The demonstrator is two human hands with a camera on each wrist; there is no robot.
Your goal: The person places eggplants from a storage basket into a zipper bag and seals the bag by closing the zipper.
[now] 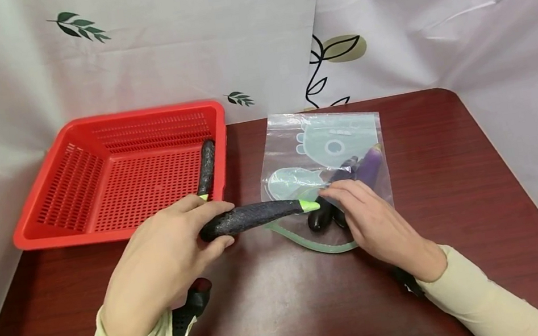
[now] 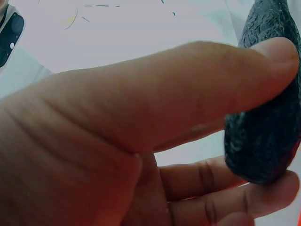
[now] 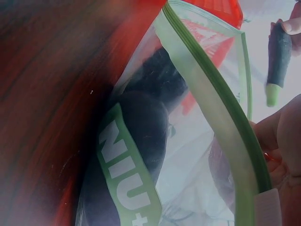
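Observation:
My left hand [image 1: 163, 257] grips the blunt end of a dark, wrinkled cucumber [image 1: 260, 216] between thumb and fingers. Its light green tip points right, toward the clear zip bag [image 1: 272, 136]. The left wrist view shows the thumb lying across the cucumber's rough skin. With my right hand [image 1: 383, 226] I hold the bag's green zip edge [image 3: 225, 94], and in the right wrist view the mouth gapes. Inside the bag lie a purple eggplant [image 1: 369, 170] and dark, smooth vegetables [image 1: 321, 215], partly covered by my right hand and the bag's print.
A red plastic basket [image 1: 137, 115] stands at the back left, with another dark cucumber [image 1: 207, 168] along its right side. The brown table [image 1: 432, 156] extends to the right of the bag. White patterned cloth [image 1: 171, 61] hangs behind the table.

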